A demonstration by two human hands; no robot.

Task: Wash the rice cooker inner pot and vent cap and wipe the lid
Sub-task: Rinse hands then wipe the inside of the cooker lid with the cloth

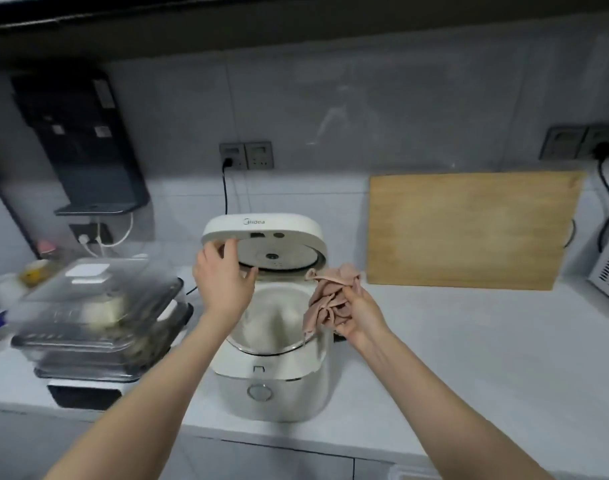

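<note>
left hand (pixel 223 275) touches open lid (pixel 278 224) | right hand (pixel 360 315) grips pink cloth (pixel 329 294)

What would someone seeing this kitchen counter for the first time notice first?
The white rice cooker in the middle of the counter, its lid raised. The left hand reaches to the lid's lower edge, while the right hand holds a crumpled pink cloth beside the cooker's open top. A wooden cutting board stands on edge behind, to the right.
</note>
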